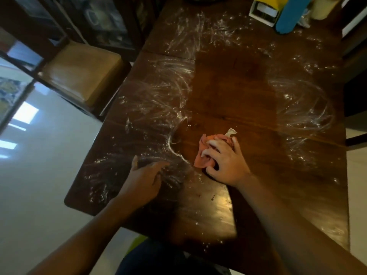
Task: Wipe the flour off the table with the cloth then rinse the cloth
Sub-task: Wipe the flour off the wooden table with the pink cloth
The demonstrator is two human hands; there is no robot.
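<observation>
So I'd call this maybe a third done. The middle strip of the worktop (234,86) looks wiped down to bare dark wood, but there's flour (158,92) smeared all over the left side, the far end and the right edge, plus a little pushed-up ridge of it just left of the cloth (201,158). The right hand (224,161) has its fingers curled over the bunched pink cloth, pressing it down near the front middle. The left hand (145,175) is spread loose with nothing in it, over the floury patch; can't tell if it's touching. Rinsing hasn't started, and there's no sink in view.
</observation>
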